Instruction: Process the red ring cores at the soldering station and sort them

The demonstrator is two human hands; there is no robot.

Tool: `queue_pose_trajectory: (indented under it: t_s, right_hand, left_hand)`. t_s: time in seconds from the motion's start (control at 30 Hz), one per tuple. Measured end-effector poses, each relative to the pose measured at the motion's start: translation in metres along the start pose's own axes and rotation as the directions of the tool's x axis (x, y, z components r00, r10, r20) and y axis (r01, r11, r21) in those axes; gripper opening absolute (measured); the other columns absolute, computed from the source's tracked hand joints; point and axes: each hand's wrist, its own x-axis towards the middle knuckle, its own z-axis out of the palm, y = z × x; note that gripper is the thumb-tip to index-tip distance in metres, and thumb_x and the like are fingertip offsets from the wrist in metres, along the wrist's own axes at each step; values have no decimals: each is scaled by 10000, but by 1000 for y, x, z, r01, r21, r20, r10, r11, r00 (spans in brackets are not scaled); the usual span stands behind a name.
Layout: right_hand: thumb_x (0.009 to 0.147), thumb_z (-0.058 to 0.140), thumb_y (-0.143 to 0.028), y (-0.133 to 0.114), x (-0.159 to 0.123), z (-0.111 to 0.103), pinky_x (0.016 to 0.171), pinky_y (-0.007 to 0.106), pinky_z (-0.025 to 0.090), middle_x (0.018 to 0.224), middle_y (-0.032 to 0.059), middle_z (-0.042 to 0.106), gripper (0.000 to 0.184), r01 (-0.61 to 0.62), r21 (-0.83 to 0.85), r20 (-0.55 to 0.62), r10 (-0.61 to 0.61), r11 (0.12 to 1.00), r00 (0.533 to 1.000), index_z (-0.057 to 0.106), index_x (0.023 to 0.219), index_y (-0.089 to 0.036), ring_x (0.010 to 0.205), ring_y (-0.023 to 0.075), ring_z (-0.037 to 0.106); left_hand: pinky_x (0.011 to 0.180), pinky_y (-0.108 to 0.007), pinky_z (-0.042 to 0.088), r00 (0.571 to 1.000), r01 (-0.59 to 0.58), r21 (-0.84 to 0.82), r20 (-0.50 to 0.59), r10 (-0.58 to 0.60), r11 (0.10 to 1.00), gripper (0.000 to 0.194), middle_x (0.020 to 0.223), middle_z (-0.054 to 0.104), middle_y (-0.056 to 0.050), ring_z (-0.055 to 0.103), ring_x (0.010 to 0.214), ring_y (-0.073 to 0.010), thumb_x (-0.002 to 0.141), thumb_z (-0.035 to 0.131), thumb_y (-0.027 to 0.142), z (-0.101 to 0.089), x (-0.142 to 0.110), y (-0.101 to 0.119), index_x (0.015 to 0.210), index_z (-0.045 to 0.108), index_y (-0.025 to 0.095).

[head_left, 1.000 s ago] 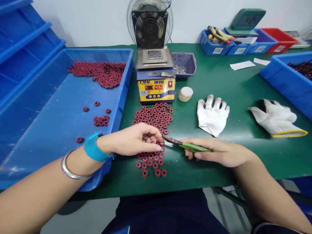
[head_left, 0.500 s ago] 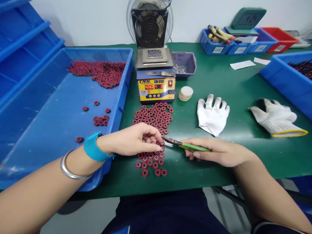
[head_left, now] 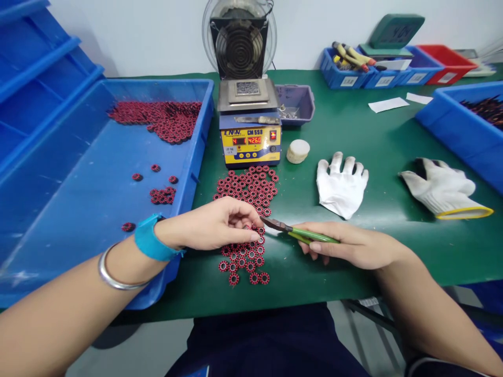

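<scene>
My left hand [head_left: 220, 224], with a teal band and a silver bangle at the wrist, is closed over the lower part of the spread of small red wire-wound rings [head_left: 251, 189]. Between its thumb and fingers is one wound ring [head_left: 258, 229], partly hidden by the fingertips. Green-handled cutting pliers [head_left: 314, 236] are gripped in my right hand [head_left: 346, 243]. Their dark jaws reach left to my left fingertips, right by the held ring; whether they touch a wire is too small to tell.
A big blue tray [head_left: 51, 199] at left carries piled wound rings [head_left: 168, 118]. Behind the loose rings stands a yellow-and-blue solder pot [head_left: 251, 144], a fan [head_left: 239, 50] and a purple bin [head_left: 308, 104]. A round white pad [head_left: 297, 151] and white gloves [head_left: 341, 183] lie right.
Both hands stay in nearly the same place, with the right fingers shifting slightly on the green handles, which look a little further apart. The solder pot's display digits have changed.
</scene>
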Motion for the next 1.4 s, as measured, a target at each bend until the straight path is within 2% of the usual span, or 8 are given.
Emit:
queue_pose_trajectory:
  t_s: [0.37, 0.87, 0.97, 1.17, 1.4]
  right_hand:
    - [964, 426, -452, 0, 5, 0, 751, 260, 519, 973, 81, 583, 370, -4, 37, 15, 3, 999, 1000, 569, 1041, -120, 839, 132, 579]
    - [949, 460, -429, -1, 8, 2, 664, 221, 536, 907, 60, 561, 320, -48, 131, 13, 47, 990, 999, 553, 964, -123, 771, 104, 557]
    - [952, 459, -423, 2, 7, 1, 674, 224, 534, 925, 66, 570, 325, -43, 129, 17, 41, 991, 999, 556, 1008, -118, 783, 107, 563]
    - [961, 447, -425, 5, 6, 0, 735, 254, 527, 1010, 96, 596, 413, -24, 106, 20, 22, 994, 1000, 529, 1224, -117, 856, 132, 582]
    - [958, 439, -425, 4, 5, -1, 778, 284, 516, 1030, 115, 622, 396, 18, 55, 10, -18, 998, 1000, 593, 1107, -93, 895, 155, 597]
  left_hand:
    - [548, -211, 394, 1000, 20, 23, -14, -19, 1000, 316, 666, 545, 12, 457, 599, -92, 816, 662, 380, -1, 0, 0, 995, 689, 121]
    - [582, -221, 393, 999, 32, 41, -20, -31, 999, 286, 734, 566, 4, 445, 633, -91, 835, 644, 360, -1, -1, -2, 1008, 661, 133]
    - [576, -220, 397, 999, 38, 52, -30, -37, 998, 301, 735, 570, 2, 443, 630, -91, 826, 651, 374, -1, -1, 0, 1000, 665, 129]
    - [600, -231, 433, 999, 9, 89, -50, -5, 996, 283, 763, 601, -12, 489, 661, -104, 825, 644, 367, 0, -1, 2, 973, 668, 126]
    - [590, -233, 440, 998, -4, 115, -58, 11, 993, 288, 756, 605, -11, 495, 655, -107, 828, 638, 382, 0, -1, 1, 971, 674, 135]
